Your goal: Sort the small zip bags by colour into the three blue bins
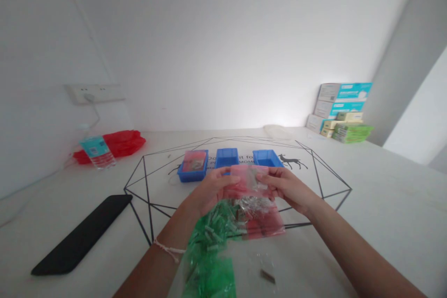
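A pink translucent bag (244,180) with small pale pieces inside is stretched between my two hands. My left hand (213,188) pinches its left side and my right hand (284,187) pinches its right side. Beneath them lie another pink bag (267,221) and crumpled clear plastic. Green plastic bags (209,242) with small pieces spread to the lower left. Near the front, a clear bag holds a small dark piece (267,276). Behind my hands stand a left blue bin (193,176) holding a pink bag, a middle blue bin (226,158) and a right blue bin (268,158).
A black flat object (85,235) lies at the left. Behind it are a plastic bottle (98,152) and a red bag (124,145), near a wall socket (96,93). Stacked boxes (340,107) and green packs (352,133) stand at the back right.
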Tool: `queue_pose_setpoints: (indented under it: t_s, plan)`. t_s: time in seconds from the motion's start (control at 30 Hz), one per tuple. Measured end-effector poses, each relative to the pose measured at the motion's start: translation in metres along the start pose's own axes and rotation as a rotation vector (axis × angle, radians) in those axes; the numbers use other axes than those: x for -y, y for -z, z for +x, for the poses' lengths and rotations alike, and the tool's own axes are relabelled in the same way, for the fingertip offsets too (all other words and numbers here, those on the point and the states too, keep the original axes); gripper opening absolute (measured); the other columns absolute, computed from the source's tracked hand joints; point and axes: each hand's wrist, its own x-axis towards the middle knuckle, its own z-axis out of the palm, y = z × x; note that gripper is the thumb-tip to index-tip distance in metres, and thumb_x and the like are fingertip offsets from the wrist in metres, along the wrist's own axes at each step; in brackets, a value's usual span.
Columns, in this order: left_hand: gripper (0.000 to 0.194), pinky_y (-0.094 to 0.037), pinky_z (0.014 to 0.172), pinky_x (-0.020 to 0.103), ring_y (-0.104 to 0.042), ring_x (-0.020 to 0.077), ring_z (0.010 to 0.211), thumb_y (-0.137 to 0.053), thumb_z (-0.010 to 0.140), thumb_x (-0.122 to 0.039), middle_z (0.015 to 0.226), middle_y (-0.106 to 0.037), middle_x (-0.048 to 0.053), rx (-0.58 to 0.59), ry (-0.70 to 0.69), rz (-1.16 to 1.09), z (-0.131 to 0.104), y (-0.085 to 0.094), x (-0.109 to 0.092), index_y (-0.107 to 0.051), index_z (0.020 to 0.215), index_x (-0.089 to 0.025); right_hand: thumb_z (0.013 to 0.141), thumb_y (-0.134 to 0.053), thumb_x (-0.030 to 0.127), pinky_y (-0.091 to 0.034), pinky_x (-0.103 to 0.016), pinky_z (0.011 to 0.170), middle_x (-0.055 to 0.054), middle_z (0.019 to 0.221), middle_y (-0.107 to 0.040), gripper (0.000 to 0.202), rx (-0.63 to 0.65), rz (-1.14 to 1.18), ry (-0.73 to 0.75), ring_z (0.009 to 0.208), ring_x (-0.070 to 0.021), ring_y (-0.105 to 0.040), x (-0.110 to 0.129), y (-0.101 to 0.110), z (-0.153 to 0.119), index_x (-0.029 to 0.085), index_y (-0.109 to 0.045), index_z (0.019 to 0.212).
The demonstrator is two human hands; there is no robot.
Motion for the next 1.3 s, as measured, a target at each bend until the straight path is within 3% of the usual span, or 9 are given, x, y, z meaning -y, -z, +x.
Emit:
queue_pose_setpoints:
  t_s: [0.27,0.33,0.43,0.6,0.73,0.83,1.03,1.17,1.3]
  plan:
    - [0.039,-0.053,0.053,0.026,-0.065,0.0141,0.058,-0.083,0.066,-0.022,0.076,-0.072,0.006,-0.05,0.036,0.093,0.004,0.006,0.007,-0.071,0.102,-0.015,0.075,-0.079,0.038,-0.032,-0.016,0.032,0.002,0.059,-0.062,0.029,-0.03,0.018,-0.106,0.038,-0.0054,-0.046,-0.004,-0.003,0.0,0.016,-0.069,0.09]
    - [0.032,-0.055,0.058,0.028,-0.067,0.0161,0.065,-0.084,0.062,-0.02,0.078,-0.073,0.005,-0.058,-0.014,0.104,0.005,0.008,0.006,-0.073,0.092,-0.016,0.068,-0.084,0.034,-0.041,-0.017,0.041,-0.001,0.072,-0.068,0.03,-0.012,0.03,-0.018,0.047,-0.0064,-0.054,-0.004,-0.002,0.0,0.017,-0.071,0.09]
    - [0.017,-0.057,0.076,0.031,-0.07,0.0189,0.086,-0.082,0.056,-0.012,0.099,-0.075,0.008,-0.061,-0.128,0.158,0.008,0.013,0.005,-0.073,0.069,-0.016,0.059,-0.088,0.024,-0.055,-0.026,0.072,-0.004,0.096,-0.072,0.023,0.019,-0.012,0.211,0.079,-0.0142,-0.068,-0.006,0.002,0.005,0.019,-0.074,0.076]
    - [0.014,-0.055,0.086,0.035,-0.064,0.0267,0.113,-0.075,0.054,-0.009,0.131,-0.066,0.008,-0.06,-0.228,0.3,0.01,0.02,0.003,-0.074,0.064,-0.017,0.062,-0.084,0.021,-0.051,-0.036,0.094,-0.006,0.11,-0.07,0.011,0.003,-0.206,0.509,0.106,-0.0224,-0.065,-0.011,0.007,0.013,0.023,-0.076,0.068]
    - [0.016,-0.054,0.084,0.033,-0.069,0.0212,0.095,-0.083,0.059,-0.018,0.109,-0.073,0.009,-0.042,-0.226,0.293,0.01,0.021,0.003,-0.075,0.072,-0.016,0.067,-0.083,0.036,-0.053,-0.032,0.07,-0.004,0.084,-0.074,0.025,-0.024,-0.209,0.376,0.074,-0.0188,-0.068,-0.011,0.006,0.013,0.02,-0.073,0.084]
    - [0.037,-0.055,0.073,0.031,-0.068,0.0163,0.073,-0.087,0.061,-0.025,0.085,-0.074,0.006,-0.063,-0.155,0.229,0.008,0.019,0.003,-0.073,0.094,-0.015,0.068,-0.08,0.047,-0.042,-0.025,0.049,0.001,0.063,-0.066,0.037,-0.056,-0.209,0.241,0.049,-0.0123,-0.055,-0.008,0.003,0.01,0.018,-0.069,0.09]
    - [0.078,-0.052,0.065,0.028,-0.067,0.0148,0.065,-0.088,0.062,-0.025,0.084,-0.074,0.004,-0.039,-0.09,0.207,0.003,0.015,0.001,-0.054,0.132,-0.02,0.065,-0.08,0.053,-0.034,-0.023,0.042,0.005,0.054,-0.057,0.048,-0.035,-0.208,0.179,0.043,-0.0089,-0.046,-0.008,-0.003,0.01,0.017,-0.068,0.094]
    - [0.048,-0.049,0.062,0.024,-0.065,0.0123,0.064,-0.088,0.061,-0.026,0.081,-0.073,0.003,0.048,-0.102,0.276,0.004,0.012,0.005,-0.067,0.103,-0.017,0.067,-0.078,0.057,-0.032,-0.023,0.039,0.006,0.051,-0.055,0.053,-0.036,-0.258,0.167,0.039,-0.0089,-0.045,-0.01,-0.007,0.01,0.016,-0.066,0.097]
    - [0.032,-0.047,0.057,0.022,-0.061,0.0106,0.058,-0.086,0.059,-0.027,0.071,-0.07,0.001,-0.085,-0.172,0.297,0.01,0.017,0.004,-0.071,0.084,-0.014,0.076,-0.068,0.058,-0.03,-0.022,0.038,0.004,0.053,-0.06,0.048,-0.108,-0.283,0.155,0.037,-0.0094,-0.045,-0.008,-0.009,0.009,0.017,-0.062,0.1]
